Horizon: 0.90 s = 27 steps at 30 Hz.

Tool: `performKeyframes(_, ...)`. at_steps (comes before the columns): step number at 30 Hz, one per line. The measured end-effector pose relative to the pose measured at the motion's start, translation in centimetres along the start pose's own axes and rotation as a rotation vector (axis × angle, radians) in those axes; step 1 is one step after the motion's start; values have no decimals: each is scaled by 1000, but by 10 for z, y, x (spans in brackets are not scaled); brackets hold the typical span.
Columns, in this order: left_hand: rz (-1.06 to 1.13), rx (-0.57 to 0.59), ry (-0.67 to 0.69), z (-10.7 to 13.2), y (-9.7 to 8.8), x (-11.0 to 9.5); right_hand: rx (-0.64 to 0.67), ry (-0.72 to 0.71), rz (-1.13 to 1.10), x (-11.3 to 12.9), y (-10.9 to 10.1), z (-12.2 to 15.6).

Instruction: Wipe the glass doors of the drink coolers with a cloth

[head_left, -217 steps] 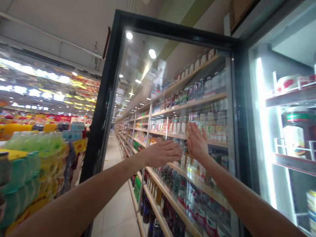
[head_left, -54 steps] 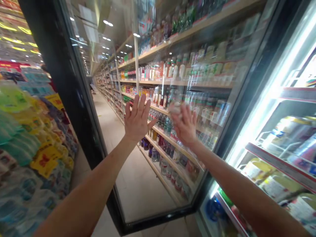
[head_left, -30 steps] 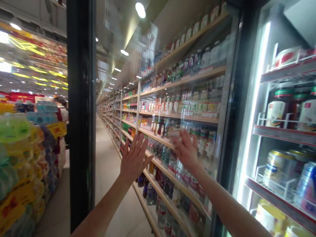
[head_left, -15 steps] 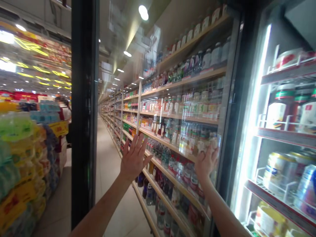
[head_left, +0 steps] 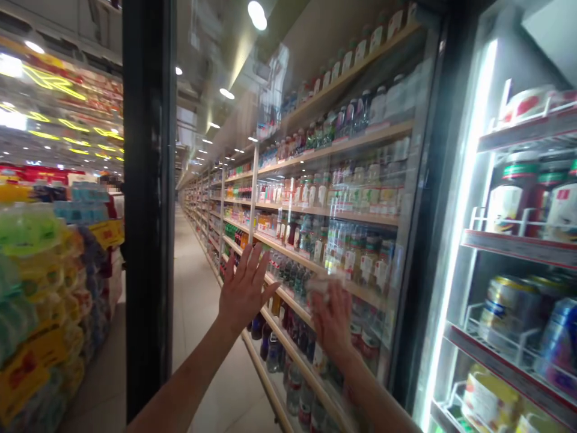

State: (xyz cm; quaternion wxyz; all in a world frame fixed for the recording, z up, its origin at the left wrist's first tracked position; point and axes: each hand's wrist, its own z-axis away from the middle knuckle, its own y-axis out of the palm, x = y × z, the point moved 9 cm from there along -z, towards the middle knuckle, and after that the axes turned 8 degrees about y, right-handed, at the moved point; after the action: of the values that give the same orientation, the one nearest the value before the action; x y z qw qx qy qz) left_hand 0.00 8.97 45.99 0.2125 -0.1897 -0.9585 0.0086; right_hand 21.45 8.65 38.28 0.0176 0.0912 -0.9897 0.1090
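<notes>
My left hand (head_left: 242, 293) lies flat on the glass door (head_left: 288, 78), its fingers spread and nothing in it. To its right, my right hand (head_left: 333, 316) presses a pale, crumpled cloth (head_left: 318, 285) against the same pane. Motion blurs this hand, and its fingers partly cover the cloth. The door stands swung open, with a dark frame (head_left: 148, 216) along its left side. Bottles on shelves show through the glass or as a reflection in it; I cannot tell which.
At the right is a lit cooler with shelves (head_left: 518, 246) of bottles and cans (head_left: 507, 307). Wrapped drink packs (head_left: 31, 234) are stacked on the left, with a yellow sign (head_left: 106, 233). Behind them stands a person (head_left: 118, 204), partly hidden by the door frame.
My right hand has moved left across the glass with the cloth, closer to my left hand. The left hand stays in place. The view has shifted slightly.
</notes>
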Motion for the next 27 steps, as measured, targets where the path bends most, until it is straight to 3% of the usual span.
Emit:
performKeyframes(1, 6, 2, -5, 0, 0, 0, 45, -83, -9, 6, 3, -1)
performKeyframes(2, 14, 2, -10, 0, 0, 1, 39, -67, -3, 1, 2, -6)
performKeyframes(5, 36, -9, -11, -2, -2, 1, -208, 380, 54, -52, -23, -28)
performKeyframes(6, 40, -17, -9, -2, -3, 1, -266, 469, 61, -61, -28, -33)
performKeyframes(7, 43, -25, -8, -2, -3, 1, -275, 455, 59, -58, -29, -41)
performKeyframes(8, 45, -30, -5, -2, -4, 1, -233, 327, 47, -44, -24, -50)
performKeyframes(10, 46, -38, -6, -2, -4, 1, -68, -71, 18, -2, -8, -61)
performKeyframes(11, 46, -38, -11, -2, -4, 2, -13, -204, 10, 10, -4, -64)
performKeyframes(12, 46, -34, -16, -2, -3, 2, -11, -226, 6, 11, -4, -71)
performKeyframes(13, 46, -31, -20, -2, -3, 2, -68, -132, 7, 0, -10, -83)
performKeyframes(16, 47, -25, -25, -2, -2, 2, -333, 405, 0, -56, -35, -106)
performKeyframes(17, 47, -25, -25, -2, -2, 2, -357, 468, -6, -61, -37, -109)
performKeyframes(18, 45, -27, -27, -2, -3, 2, -330, 419, -12, -55, -35, -114)
performKeyframes(21, 41, -33, -29, -1, -3, 2, -74, -103, -13, -3, -13, -122)
performKeyframes(22, 42, -32, -29, -1, -3, 2, -33, -191, -7, 3, -10, -123)
performKeyframes(23, 42, -31, -29, -1, -3, 2, -51, -167, -1, -3, -13, -130)
performKeyframes(26, 44, -28, -29, -1, -2, 3, -290, 310, -1, -52, -37, -154)
performKeyframes(27, 42, -27, -31, 0, -2, 3, -338, 420, -9, -59, -41, -156)
